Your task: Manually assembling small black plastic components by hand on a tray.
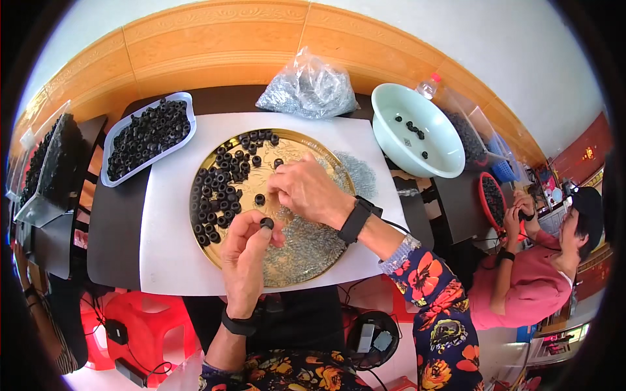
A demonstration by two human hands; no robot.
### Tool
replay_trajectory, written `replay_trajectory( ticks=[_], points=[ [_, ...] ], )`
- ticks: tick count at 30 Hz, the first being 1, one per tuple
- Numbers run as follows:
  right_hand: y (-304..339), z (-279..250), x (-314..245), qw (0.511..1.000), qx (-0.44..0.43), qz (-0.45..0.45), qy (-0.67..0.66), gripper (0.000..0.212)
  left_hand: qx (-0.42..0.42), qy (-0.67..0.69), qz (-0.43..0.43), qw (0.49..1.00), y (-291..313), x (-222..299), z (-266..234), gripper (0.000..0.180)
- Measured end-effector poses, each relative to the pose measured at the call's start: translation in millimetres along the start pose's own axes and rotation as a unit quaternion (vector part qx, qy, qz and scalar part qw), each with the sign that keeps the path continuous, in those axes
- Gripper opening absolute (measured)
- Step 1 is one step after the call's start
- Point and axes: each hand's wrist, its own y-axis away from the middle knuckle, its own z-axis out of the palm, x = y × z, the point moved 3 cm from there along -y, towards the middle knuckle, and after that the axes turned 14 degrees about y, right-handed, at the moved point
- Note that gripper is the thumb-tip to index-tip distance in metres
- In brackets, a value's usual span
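Observation:
My left hand (244, 254) pinches a small black ring-shaped part (267, 223) between thumb and fingers, above the near side of a round gold tray (225, 144). Just beyond it, my right hand (306, 189) hangs over the middle of the tray, its fingers curled together; whatever they hold, if anything, is hidden. Many black ring-shaped parts (218, 189) are spread over the tray's left half. A heap of small, shiny wire-like metal pieces (303, 251) covers its near right. One loose black ring (259, 199) lies close to my right fingertips.
A pale tray of black parts (149, 138) stands at the left. At the back sits a clear bag of metal pieces (310, 88), with a pale green basin (417, 156) to its right. A white sheet (166, 241) underlies the gold tray. Another person (528, 280) works at the right.

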Motion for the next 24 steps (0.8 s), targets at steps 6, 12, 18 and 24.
replay_trajectory(
  ticks=[6,12,18,24],
  points=[
    [22,-27,3,0.931,0.060,0.186,-0.307,0.016,0.010,-0.043,-0.033,0.998,-2,0,4,0.018],
    [39,-42,-26,0.883,0.094,0.174,-0.425,0.012,0.005,-0.112,-0.038,0.993,-3,-3,6,0.020],
    [50,-42,-34,0.889,0.141,0.159,-0.405,0.010,0.005,-0.143,-0.025,0.989,-3,-5,13,0.020],
    [56,-40,-38,0.899,0.124,0.133,-0.398,0.013,0.001,-0.161,-0.022,0.987,-2,-5,8,0.018]
  ],
)
